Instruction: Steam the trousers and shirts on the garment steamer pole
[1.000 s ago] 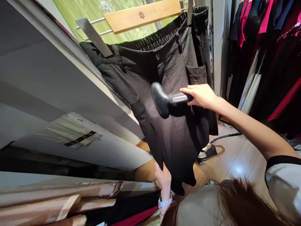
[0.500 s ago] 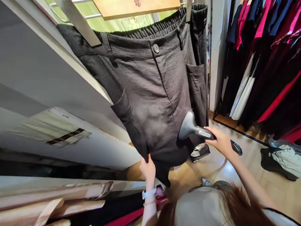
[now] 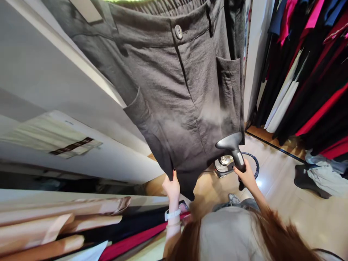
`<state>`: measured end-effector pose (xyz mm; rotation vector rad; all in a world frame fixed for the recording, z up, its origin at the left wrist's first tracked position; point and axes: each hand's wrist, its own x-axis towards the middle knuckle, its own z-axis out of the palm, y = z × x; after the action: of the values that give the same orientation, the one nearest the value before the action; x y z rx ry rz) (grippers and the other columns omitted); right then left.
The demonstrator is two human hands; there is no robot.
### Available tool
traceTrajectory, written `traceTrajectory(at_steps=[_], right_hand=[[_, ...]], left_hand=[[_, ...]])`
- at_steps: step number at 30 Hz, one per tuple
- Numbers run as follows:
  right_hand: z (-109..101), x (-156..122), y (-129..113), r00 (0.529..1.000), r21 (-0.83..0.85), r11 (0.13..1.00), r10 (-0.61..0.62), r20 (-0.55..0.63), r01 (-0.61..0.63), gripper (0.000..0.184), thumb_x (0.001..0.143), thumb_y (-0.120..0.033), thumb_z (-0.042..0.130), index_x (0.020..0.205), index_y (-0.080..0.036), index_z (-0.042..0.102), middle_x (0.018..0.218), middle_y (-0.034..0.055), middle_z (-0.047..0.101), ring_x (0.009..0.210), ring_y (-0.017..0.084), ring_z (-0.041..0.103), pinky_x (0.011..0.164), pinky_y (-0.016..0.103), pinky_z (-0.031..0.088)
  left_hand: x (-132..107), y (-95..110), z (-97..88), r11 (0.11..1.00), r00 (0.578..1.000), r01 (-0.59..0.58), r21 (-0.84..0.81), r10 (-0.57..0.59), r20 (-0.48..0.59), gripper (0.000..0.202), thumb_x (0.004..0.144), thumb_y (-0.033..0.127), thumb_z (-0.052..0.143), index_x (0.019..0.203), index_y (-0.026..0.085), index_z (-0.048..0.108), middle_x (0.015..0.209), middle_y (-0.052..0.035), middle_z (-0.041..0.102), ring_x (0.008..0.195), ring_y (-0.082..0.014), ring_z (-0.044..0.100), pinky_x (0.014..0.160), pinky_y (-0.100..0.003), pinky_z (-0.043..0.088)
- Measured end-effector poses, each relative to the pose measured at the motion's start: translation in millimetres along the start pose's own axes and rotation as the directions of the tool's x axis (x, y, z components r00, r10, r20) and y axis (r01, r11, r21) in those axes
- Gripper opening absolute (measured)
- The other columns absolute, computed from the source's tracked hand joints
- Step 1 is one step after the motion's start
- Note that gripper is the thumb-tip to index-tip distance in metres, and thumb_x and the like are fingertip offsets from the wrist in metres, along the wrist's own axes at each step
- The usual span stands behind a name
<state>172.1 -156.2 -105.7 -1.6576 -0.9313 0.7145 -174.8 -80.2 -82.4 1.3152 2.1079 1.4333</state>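
Dark grey trousers with a gathered waist, a button and side pockets hang in front of me. My left hand pinches the lower left part of one leg. In my right hand is the handle of a garment steamer, its wide head turned up beside the lower right part of the trousers; whether it touches the cloth I cannot tell. Faint steam drifts over the fabric above the head. Behind the trousers, the steamer's base stands on the floor with a ribbed hose curving from it.
A rack of dark, pink and red clothes stands at the right. A heap of cloth lies on the wooden floor. Peach and dark garments hang at the lower left, below a white panel.
The steamer has swung from sideways to head-up and moved right, toward the trousers' edge. My left hand keeps its hold on the leg. The view has shifted lower, and less steam shows.
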Motion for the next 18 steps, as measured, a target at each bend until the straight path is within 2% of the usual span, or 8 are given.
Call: traceTrajectory(at_steps=[3,6,11,15,18], right_hand=[[9,2,-23,0.992,0.044,0.995,-0.093,0.083,0.089,0.061,0.073,-0.052,0.068,0.123,-0.019,0.06,0.107,0.0096,0.072,0.092,0.027,0.068,0.084,0.041,0.056],[15,15,-54,0.969,0.055,0.983,-0.18,0.167,0.174,0.056,0.074,-0.049,0.071,0.121,-0.02,0.063,0.107,0.0083,0.074,0.096,0.028,0.069,0.089,0.041,0.055],[32,43,-110,0.951,0.151,0.956,-0.274,0.14,0.253,0.058,0.075,-0.056,0.076,0.12,-0.02,0.066,0.105,0.0067,0.075,0.096,0.028,0.068,0.092,0.042,0.054],[50,48,-151,0.947,0.289,0.927,-0.289,0.139,0.24,0.059,0.078,-0.056,0.075,0.124,-0.021,0.065,0.11,0.0061,0.075,0.1,0.026,0.068,0.097,0.041,0.053],[66,40,-168,0.939,0.403,0.895,-0.286,0.193,0.19,0.057,0.081,-0.055,0.075,0.125,-0.022,0.063,0.11,0.0049,0.075,0.101,0.025,0.068,0.099,0.041,0.054]], left_hand=[[-4,-4,-2.9,1.0,1.0,0.02,-0.003,-0.02,0.019,0.057,0.078,0.069,0.063,0.084,0.014,0.075,0.08,-0.0159,0.076,0.087,-0.036,0.071,0.088,-0.047,0.055],[-9,-9,-7.0,1.0,1.0,0.019,-0.004,-0.019,0.016,0.059,0.077,0.069,0.065,0.088,0.012,0.076,0.079,-0.0139,0.075,0.08,-0.032,0.07,0.082,-0.043,0.054],[-26,-16,-14.1,0.996,0.998,0.028,-0.086,-0.022,0.064,0.057,0.078,0.069,0.065,0.076,0.013,0.071,0.069,-0.0076,0.068,0.072,-0.0247,0.064,0.068,-0.033,0.051],[-42,-17,-17.2,0.996,0.995,0.079,-0.052,-0.076,0.058,0.057,0.075,0.073,0.065,0.063,0.017,0.062,0.06,-0.0045,0.06,0.064,-0.0217,0.056,0.061,-0.032,0.047],[-54,-15,-15.9,0.995,0.993,0.088,-0.054,-0.084,0.086,0.061,0.075,0.076,0.064,0.061,0.017,0.059,0.059,-0.0049,0.062,0.064,-0.0221,0.058,0.063,-0.033,0.05]])
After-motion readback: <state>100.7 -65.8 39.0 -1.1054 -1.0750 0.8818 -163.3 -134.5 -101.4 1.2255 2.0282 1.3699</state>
